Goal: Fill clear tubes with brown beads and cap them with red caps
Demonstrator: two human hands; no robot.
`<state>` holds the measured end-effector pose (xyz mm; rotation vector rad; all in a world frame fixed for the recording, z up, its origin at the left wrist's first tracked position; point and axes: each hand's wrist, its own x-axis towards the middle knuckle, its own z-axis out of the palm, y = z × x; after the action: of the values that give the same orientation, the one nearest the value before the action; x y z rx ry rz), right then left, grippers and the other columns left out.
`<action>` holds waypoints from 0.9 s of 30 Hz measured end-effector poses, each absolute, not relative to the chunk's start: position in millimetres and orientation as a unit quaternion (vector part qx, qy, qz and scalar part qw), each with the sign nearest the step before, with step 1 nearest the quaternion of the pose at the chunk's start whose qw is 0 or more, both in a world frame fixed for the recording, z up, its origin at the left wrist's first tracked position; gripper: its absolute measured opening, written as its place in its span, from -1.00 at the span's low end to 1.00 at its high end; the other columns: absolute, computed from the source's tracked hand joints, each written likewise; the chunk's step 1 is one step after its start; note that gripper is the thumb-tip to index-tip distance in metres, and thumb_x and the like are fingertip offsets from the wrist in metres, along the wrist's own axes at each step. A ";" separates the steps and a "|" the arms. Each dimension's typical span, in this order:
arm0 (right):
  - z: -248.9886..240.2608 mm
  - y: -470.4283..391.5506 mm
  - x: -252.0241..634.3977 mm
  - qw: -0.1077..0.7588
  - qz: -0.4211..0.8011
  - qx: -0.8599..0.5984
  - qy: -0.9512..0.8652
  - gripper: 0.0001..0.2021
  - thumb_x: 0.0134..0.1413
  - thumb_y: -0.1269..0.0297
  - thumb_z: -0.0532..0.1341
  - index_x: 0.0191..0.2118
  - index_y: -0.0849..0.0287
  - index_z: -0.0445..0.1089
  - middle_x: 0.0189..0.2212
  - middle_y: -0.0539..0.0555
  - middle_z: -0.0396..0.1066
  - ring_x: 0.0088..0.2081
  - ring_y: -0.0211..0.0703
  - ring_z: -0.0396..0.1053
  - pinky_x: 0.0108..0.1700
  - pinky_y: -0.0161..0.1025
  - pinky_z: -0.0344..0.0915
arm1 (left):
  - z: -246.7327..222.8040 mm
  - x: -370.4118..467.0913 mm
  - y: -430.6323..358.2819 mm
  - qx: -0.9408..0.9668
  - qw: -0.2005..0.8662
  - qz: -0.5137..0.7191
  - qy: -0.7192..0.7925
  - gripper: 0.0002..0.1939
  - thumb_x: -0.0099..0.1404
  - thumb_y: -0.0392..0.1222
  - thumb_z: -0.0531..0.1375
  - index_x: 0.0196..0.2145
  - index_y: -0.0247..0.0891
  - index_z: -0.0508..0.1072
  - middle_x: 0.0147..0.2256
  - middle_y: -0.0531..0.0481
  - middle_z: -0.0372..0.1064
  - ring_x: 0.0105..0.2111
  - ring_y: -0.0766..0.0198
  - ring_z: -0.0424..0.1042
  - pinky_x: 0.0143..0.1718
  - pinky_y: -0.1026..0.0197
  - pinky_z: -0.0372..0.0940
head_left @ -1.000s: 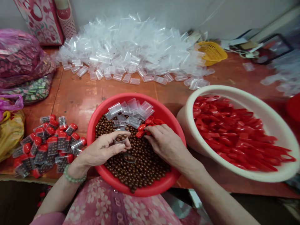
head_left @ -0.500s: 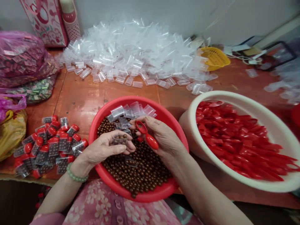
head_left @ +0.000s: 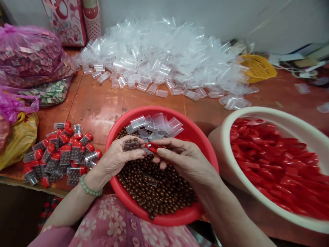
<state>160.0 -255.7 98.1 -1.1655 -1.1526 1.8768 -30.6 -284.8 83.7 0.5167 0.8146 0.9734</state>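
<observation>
Over basin [head_left: 164,220], right hand [head_left: 189,158] seemingly pinches 1 cap [head_left: 152,147].

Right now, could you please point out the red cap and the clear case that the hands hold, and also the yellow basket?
Red cap [head_left: 153,147]: head view, on its exposed red surface.
Clear case [head_left: 132,145]: head view, on its transparent side.
Yellow basket [head_left: 259,68]: head view, on its perforated wall.
</observation>
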 end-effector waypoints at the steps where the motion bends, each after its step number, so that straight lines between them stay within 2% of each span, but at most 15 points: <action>1: 96.4 -256.7 158.7 0.308 0.719 -0.439 -0.443 -0.78 -0.06 0.25 0.41 -0.24 0.18 0.52 -0.56 -0.03 0.50 -0.62 -0.39 0.39 -0.58 -0.48 0.35 | 83.1 -30.2 -284.5 0.239 0.767 0.456 0.383 -0.65 0.00 -0.26 0.41 -0.24 -0.33 0.46 -0.31 0.02 0.43 -0.30 0.34 0.42 -0.14 0.22 0.29; 7: 88.7 -263.3 149.1 0.305 0.708 -0.450 -0.450 -0.76 -0.16 0.23 0.44 -0.36 0.17 0.44 -0.57 -0.08 0.44 -0.61 -0.38 0.36 -0.61 -0.47 0.33 | 79.9 -28.0 -284.9 0.276 0.744 0.455 0.404 -0.71 -0.03 -0.26 0.40 -0.31 -0.32 0.48 -0.39 0.08 0.39 -0.38 0.39 0.35 -0.26 0.28 0.23; 10: 90.8 -266.1 150.8 0.314 0.670 -0.446 -0.503 -0.75 -0.15 0.26 0.44 -0.31 0.14 0.44 -0.44 -0.04 0.50 -0.47 -0.29 0.45 -0.45 -0.38 0.44 | 79.9 -26.9 -284.1 0.263 0.720 0.485 0.421 -0.77 -0.06 -0.33 0.37 -0.38 -0.32 0.47 -0.45 0.12 0.37 -0.44 0.44 0.31 -0.30 0.32 0.20; 13: 94.0 -268.0 157.5 0.338 0.556 -0.440 -0.618 -0.83 -0.03 0.29 0.37 -0.25 0.10 0.49 -0.33 0.02 0.52 -0.31 -0.20 0.49 -0.26 -0.27 0.47 | 80.6 -27.2 -282.8 0.239 0.719 0.497 0.424 -0.76 -0.06 -0.33 0.37 -0.38 -0.33 0.47 -0.46 0.10 0.39 -0.46 0.44 0.33 -0.32 0.33 0.22; 15: 95.5 -268.9 162.0 0.355 0.428 -0.430 -0.711 -0.89 0.04 0.33 0.32 -0.25 0.08 0.52 -0.34 0.04 0.52 -0.31 -0.18 0.49 -0.24 -0.25 0.47 | 81.0 -28.4 -282.0 0.219 0.734 0.491 0.414 -0.75 -0.07 -0.31 0.39 -0.38 -0.34 0.47 -0.46 0.08 0.41 -0.46 0.42 0.36 -0.33 0.31 0.25; 21: 97.1 -270.8 166.8 0.392 0.148 -0.311 -0.853 -0.71 0.07 0.41 0.32 -0.07 0.01 0.50 -0.27 0.09 0.59 -0.33 -0.08 0.56 -0.30 -0.15 0.52 | 80.5 -31.5 -280.4 0.179 0.792 0.430 0.394 -0.73 -0.12 -0.30 0.41 -0.41 -0.37 0.48 -0.46 0.05 0.41 -0.49 0.39 0.38 -0.39 0.28 0.32; 24: 96.1 -270.3 161.5 0.389 0.090 -0.273 -0.875 -0.65 0.06 0.44 0.32 -0.02 0.01 0.46 -0.23 0.10 0.60 -0.27 -0.06 0.57 -0.30 -0.13 0.53 | 79.4 -29.7 -280.5 0.189 0.805 0.419 0.374 -0.68 -0.16 -0.28 0.45 -0.41 -0.37 0.50 -0.46 0.04 0.41 -0.48 0.39 0.38 -0.40 0.30 0.31; 27: 91.2 -268.8 151.9 0.395 0.098 -0.233 -0.883 -0.60 0.05 0.47 0.32 0.02 0.06 0.43 -0.25 0.12 0.60 -0.23 -0.07 0.56 -0.27 -0.17 0.53 | 78.1 -27.1 -280.8 0.202 0.800 0.431 0.366 -0.60 -0.22 -0.25 0.49 -0.38 -0.37 0.52 -0.45 0.03 0.42 -0.45 0.39 0.38 -0.37 0.32 0.29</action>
<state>151.9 -268.8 91.2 -0.5910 -2.2401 0.2494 -27.1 -280.8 78.1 0.4326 0.7847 0.9239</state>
